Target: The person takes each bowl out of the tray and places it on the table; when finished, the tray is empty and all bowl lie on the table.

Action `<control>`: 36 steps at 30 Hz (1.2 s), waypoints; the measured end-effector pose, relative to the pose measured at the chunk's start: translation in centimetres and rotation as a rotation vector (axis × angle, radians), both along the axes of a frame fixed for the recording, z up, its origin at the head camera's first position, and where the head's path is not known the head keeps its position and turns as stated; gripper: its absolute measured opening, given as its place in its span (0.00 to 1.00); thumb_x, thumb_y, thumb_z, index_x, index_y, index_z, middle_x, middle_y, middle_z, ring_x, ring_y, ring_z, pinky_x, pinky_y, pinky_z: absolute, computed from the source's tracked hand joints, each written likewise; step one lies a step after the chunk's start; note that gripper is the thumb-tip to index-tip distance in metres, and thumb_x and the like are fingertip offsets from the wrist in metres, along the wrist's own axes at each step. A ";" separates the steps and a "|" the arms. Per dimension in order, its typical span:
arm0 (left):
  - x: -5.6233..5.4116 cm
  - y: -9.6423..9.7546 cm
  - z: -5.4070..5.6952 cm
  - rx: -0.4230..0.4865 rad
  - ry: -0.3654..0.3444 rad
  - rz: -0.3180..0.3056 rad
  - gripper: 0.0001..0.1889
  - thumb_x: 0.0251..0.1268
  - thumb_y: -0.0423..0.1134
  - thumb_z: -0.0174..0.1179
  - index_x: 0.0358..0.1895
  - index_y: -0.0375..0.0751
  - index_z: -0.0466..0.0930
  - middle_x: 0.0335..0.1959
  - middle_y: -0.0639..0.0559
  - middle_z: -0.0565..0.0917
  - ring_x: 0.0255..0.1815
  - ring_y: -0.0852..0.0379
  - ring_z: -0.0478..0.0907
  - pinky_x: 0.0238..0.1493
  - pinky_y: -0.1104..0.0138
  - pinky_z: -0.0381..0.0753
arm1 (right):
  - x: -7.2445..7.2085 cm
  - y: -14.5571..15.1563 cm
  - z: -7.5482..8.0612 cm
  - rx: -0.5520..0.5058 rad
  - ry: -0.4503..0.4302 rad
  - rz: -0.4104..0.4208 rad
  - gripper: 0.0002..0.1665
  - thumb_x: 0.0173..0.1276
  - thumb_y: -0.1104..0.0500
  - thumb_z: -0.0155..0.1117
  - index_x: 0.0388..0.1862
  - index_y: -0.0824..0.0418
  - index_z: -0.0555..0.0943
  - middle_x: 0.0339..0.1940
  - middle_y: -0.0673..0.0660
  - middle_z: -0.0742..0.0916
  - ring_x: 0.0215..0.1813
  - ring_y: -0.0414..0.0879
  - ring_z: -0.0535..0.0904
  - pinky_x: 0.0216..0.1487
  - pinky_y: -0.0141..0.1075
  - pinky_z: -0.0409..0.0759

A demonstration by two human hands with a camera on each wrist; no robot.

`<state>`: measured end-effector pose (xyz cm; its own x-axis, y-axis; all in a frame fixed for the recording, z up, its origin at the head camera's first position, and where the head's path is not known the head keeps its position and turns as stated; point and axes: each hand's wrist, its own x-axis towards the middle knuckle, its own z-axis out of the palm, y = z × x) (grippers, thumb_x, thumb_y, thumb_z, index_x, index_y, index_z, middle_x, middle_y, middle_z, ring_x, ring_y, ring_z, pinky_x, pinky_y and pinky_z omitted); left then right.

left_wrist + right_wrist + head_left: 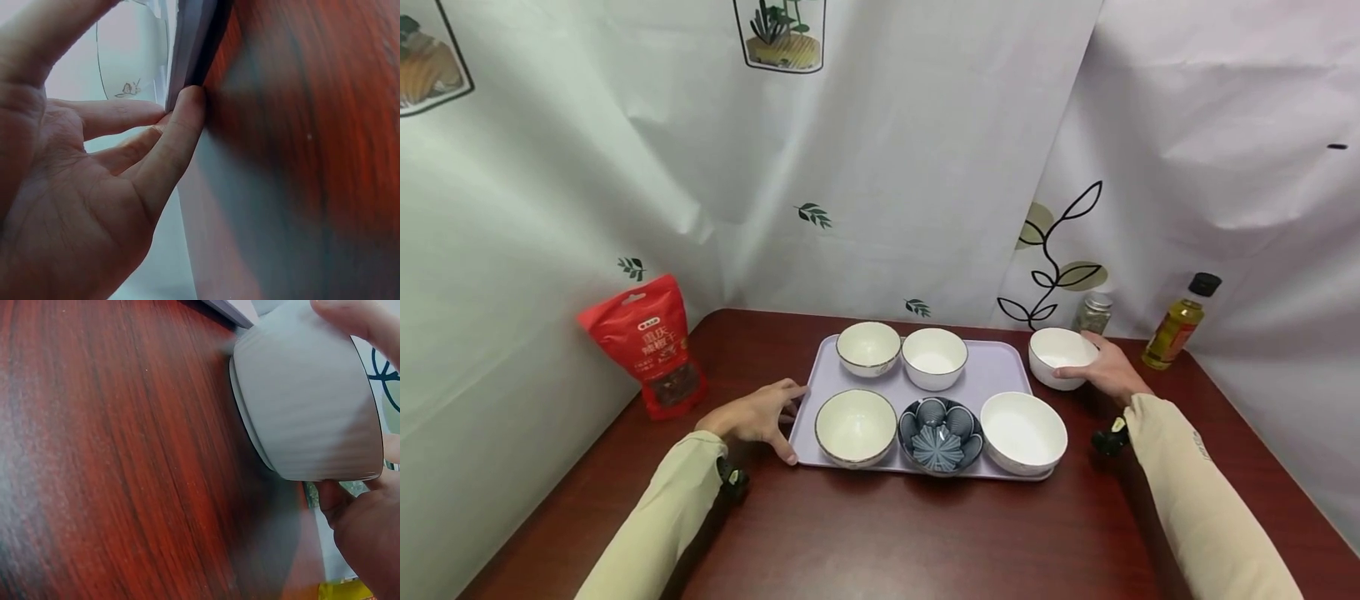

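My right hand grips a white bowl standing on the table to the right of the tray. In the right wrist view the bowl shows its ribbed side, with the thumb at its rim and fingers on its far side. My left hand is spread along the left edge of a pale purple tray; in the left wrist view its fingertips touch the tray's edge. On the tray are two white bowls at the back, two more in front, and a dark blue patterned bowl between the front ones.
A red pouch leans at the left by the curtain. Behind the gripped bowl stands a small spice jar, and an oil bottle is at the back right. A white patterned curtain hangs behind the dark red table.
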<state>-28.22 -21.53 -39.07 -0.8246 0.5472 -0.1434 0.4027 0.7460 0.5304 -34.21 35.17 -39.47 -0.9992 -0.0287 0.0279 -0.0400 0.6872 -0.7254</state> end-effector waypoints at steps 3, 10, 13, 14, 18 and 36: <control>-0.1 0.2 0.1 -0.011 -0.001 -0.002 0.60 0.30 0.41 0.85 0.71 0.19 0.61 0.60 0.36 0.71 0.57 0.44 0.79 0.61 0.56 0.82 | 0.0 0.0 -0.1 -0.022 0.004 -0.011 0.63 0.57 0.50 0.77 0.79 0.74 0.51 0.74 0.77 0.65 0.69 0.67 0.66 0.73 0.61 0.66; -0.1 0.4 0.3 -0.047 -0.021 0.012 0.60 0.30 0.40 0.85 0.71 0.19 0.61 0.57 0.37 0.71 0.56 0.44 0.79 0.60 0.56 0.82 | 0.4 -0.4 0.2 -0.002 -0.045 -0.018 0.70 0.60 0.45 0.75 0.81 0.73 0.38 0.79 0.78 0.54 0.76 0.71 0.56 0.78 0.65 0.56; -0.2 0.4 0.4 -0.057 -0.026 0.023 0.61 0.29 0.39 0.85 0.72 0.19 0.61 0.57 0.37 0.71 0.56 0.44 0.79 0.61 0.56 0.82 | 0.8 -0.4 0.6 0.033 -0.048 -0.017 0.73 0.60 0.43 0.74 0.81 0.72 0.35 0.80 0.78 0.50 0.78 0.72 0.52 0.78 0.66 0.54; -0.2 0.4 0.4 -0.060 -0.028 0.028 0.61 0.29 0.39 0.85 0.72 0.20 0.61 0.57 0.38 0.71 0.57 0.44 0.79 0.61 0.55 0.82 | 0.9 -0.5 0.8 0.048 -0.042 -0.018 0.73 0.60 0.42 0.74 0.81 0.72 0.35 0.80 0.78 0.50 0.78 0.73 0.52 0.78 0.66 0.54; -0.3 0.5 0.3 -0.050 -0.041 0.030 0.61 0.29 0.38 0.85 0.72 0.19 0.60 0.57 0.38 0.71 0.57 0.44 0.79 0.62 0.55 0.81 | 2.0 -0.8 1.6 0.104 -0.001 -0.025 0.71 0.60 0.41 0.73 0.80 0.73 0.38 0.78 0.80 0.53 0.78 0.75 0.53 0.76 0.68 0.57; -0.2 0.6 0.3 -0.034 -0.060 0.014 0.61 0.30 0.37 0.84 0.73 0.19 0.57 0.58 0.36 0.69 0.56 0.43 0.81 0.60 0.56 0.83 | 9.1 -4.1 2.5 0.083 0.145 0.235 0.48 0.68 0.52 0.69 0.78 0.69 0.57 0.66 0.74 0.77 0.62 0.66 0.78 0.51 0.31 0.83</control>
<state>-28.42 -20.90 -38.75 -0.8216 0.5294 -0.2113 0.3599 0.7694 0.5278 -25.14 31.10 -36.94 -0.9505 -0.2675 0.1580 -0.3047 0.7035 -0.6421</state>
